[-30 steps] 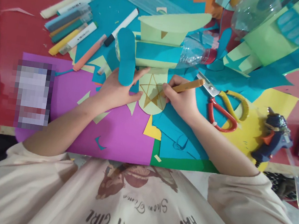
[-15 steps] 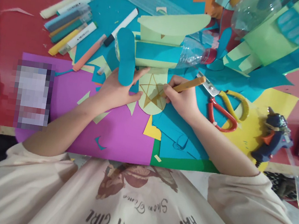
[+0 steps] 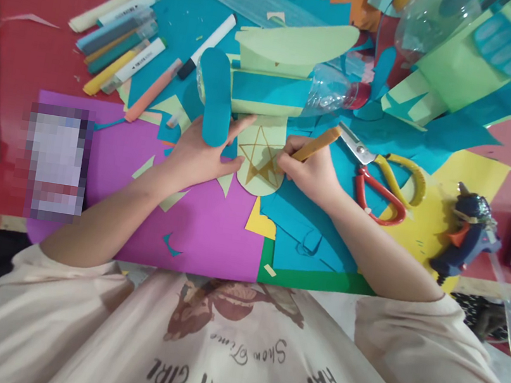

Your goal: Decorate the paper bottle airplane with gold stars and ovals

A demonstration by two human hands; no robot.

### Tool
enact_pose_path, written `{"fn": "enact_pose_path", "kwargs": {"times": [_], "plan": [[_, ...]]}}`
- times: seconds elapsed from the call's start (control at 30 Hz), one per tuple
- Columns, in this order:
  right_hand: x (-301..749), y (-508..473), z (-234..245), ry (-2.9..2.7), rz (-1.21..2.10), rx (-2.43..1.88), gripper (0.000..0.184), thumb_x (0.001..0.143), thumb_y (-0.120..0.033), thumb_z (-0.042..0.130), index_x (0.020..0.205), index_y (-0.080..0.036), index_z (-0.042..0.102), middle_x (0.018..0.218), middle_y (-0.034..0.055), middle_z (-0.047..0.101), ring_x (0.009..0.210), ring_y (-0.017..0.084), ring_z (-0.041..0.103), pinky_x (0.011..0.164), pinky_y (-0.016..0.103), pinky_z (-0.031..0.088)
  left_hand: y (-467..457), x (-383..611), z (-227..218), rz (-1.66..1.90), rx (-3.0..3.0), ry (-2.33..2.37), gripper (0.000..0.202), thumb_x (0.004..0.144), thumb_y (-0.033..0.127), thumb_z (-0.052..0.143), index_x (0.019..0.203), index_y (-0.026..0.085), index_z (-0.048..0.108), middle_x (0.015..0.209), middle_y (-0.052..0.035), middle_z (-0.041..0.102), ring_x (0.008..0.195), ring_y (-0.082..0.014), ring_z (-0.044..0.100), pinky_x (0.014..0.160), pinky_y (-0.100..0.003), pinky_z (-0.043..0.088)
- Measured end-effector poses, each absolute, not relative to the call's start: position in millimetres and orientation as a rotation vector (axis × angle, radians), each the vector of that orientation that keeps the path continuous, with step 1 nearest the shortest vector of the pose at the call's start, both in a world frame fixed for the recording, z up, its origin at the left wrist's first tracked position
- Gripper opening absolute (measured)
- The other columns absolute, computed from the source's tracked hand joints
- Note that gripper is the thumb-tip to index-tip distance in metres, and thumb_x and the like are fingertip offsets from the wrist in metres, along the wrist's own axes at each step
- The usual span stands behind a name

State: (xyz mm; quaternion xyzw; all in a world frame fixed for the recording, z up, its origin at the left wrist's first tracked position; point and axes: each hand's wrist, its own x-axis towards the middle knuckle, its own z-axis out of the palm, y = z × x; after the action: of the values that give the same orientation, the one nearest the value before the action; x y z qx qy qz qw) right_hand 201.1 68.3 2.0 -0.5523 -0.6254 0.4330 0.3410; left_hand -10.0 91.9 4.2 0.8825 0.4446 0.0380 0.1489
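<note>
My right hand (image 3: 312, 173) is closed round a yellow-brown marker (image 3: 316, 143), its tip down on a pale green paper wing (image 3: 260, 157) where a star is drawn and partly coloured in. My left hand (image 3: 198, 156) lies flat with fingers spread, pressing that wing down at its left edge. The wing belongs to a plane model made from a clear plastic bottle (image 3: 332, 91) wrapped in green and teal paper, with a teal oval piece (image 3: 215, 97) standing just above my left hand.
Several markers (image 3: 119, 43) lie at the back left on the red table (image 3: 21, 54). Red and yellow scissors (image 3: 382, 181) and a blue glue gun (image 3: 467, 233) rest to the right. Purple, teal and yellow paper sheets and scraps cover the middle.
My right hand has shifted slightly left and the marker has tilted more upright while colouring the star. The left hand has stayed put.
</note>
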Motion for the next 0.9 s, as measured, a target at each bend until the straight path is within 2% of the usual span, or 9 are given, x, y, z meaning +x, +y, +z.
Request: {"fn": "enact_pose_path", "kwargs": {"times": [0.17,0.27,0.37,0.43,0.5,0.6,0.67,0.77,0.9], "plan": [[203.8,67.1,2.2,-1.525,1.195,-1.353,0.038,0.072,0.005,0.052,0.050,-0.020,0.036,0.044,-0.0065,0.043,0.042,0.005,0.039,0.044,0.022,0.029,91.5,-9.8,3.8,0.112,2.540,1.289,0.055,0.094,0.035,0.047,0.146,0.021,0.040,0.102,-0.0069,0.063,0.101,-0.0246,0.061,0.095,-0.037,0.047],[204.7,65.4,-0.8,-1.424,1.205,-1.296,0.036,0.079,-0.004,0.057,0.053,-0.021,0.039,0.043,-0.0060,0.047,0.039,0.005,0.042,0.041,0.022,0.031,91.2,-9.7,3.1,0.107,2.538,1.300,0.056,0.094,0.036,0.048,0.148,0.022,0.038,0.105,-0.0074,0.063,0.106,-0.0255,0.061,0.097,-0.038,0.046],[205.6,64.1,-3.8,-1.342,1.219,-1.263,0.036,0.085,-0.034,0.065,0.059,-0.022,0.044,0.049,-0.0033,0.055,0.038,0.007,0.047,0.038,0.023,0.032,91.0,-9.6,2.1,0.103,2.535,1.328,0.060,0.093,0.036,0.049,0.150,0.024,0.034,0.115,-0.0085,0.062,0.113,-0.0268,0.059,0.099,-0.039,0.045],[205.9,63.5,-4.8,-1.334,1.229,-1.247,0.045,0.081,-0.058,0.065,0.062,-0.022,0.046,0.052,-0.0015,0.058,0.040,0.009,0.049,0.037,0.024,0.034,91.3,-9.8,1.3,0.102,2.537,1.354,0.062,0.093,0.035,0.049,0.151,0.025,0.031,0.123,-0.0095,0.059,0.117,-0.0275,0.057,0.101,-0.039,0.044],[206.1,63.0,-5.0,-1.351,1.242,-1.231,0.052,0.077,-0.071,0.060,0.065,-0.022,0.048,0.052,-0.0010,0.058,0.040,0.009,0.049,0.037,0.025,0.036,92.0,-10.3,0.3,0.095,2.539,1.374,0.063,0.093,0.033,0.049,0.152,0.026,0.029,0.130,-0.0101,0.057,0.120,-0.0277,0.056,0.102,-0.041,0.044],[206.3,62.3,-4.9,-1.378,1.262,-1.215,0.055,0.078,-0.076,0.053,0.067,-0.022,0.051,0.055,-0.0006,0.058,0.043,0.009,0.051,0.038,0.025,0.038,93.0,-10.6,-0.3,0.079,2.552,1.394,0.063,0.093,0.032,0.049,0.152,0.027,0.027,0.133,-0.0103,0.056,0.122,-0.0284,0.054,0.102,-0.043,0.044],[206.5,61.7,-5.3,-1.385,1.273,-1.208,0.058,0.079,-0.078,0.048,0.068,-0.022,0.053,0.059,0.0004,0.060,0.047,0.010,0.055,0.039,0.024,0.040,92.6,-9.8,1.0,0.045,2.572,1.392,0.062,0.094,0.032,0.049,0.152,0.027,0.029,0.128,-0.0100,0.059,0.124,-0.0291,0.054,0.103,-0.044,0.043],[207.2,60.7,-6.9,-1.391,1.274,-1.207,0.062,0.081,-0.080,0.042,0.068,-0.022,0.055,0.060,0.0012,0.060,0.050,0.011,0.056,0.040,0.024,0.040,89.5,-7.1,6.0,-0.037,2.614,1.372,0.054,0.095,0.029,0.046,0.149,0.027,0.037,0.117,-0.0089,0.063,0.119,-0.0291,0.057,0.101,-0.044,0.044],[208.2,60.5,-8.0,-1.402,1.263,-1.202,0.063,0.081,-0.081,0.040,0.067,-0.021,0.057,0.057,0.0002,0.056,0.046,0.009,0.050,0.041,0.024,0.038,84.1,-4.0,11.4,-0.078,2.643,1.359,0.046,0.097,0.024,0.042,0.143,0.026,0.047,0.114,-0.0089,0.062,0.108,-0.0274,0.063,0.093,-0.041,0.049]]}}
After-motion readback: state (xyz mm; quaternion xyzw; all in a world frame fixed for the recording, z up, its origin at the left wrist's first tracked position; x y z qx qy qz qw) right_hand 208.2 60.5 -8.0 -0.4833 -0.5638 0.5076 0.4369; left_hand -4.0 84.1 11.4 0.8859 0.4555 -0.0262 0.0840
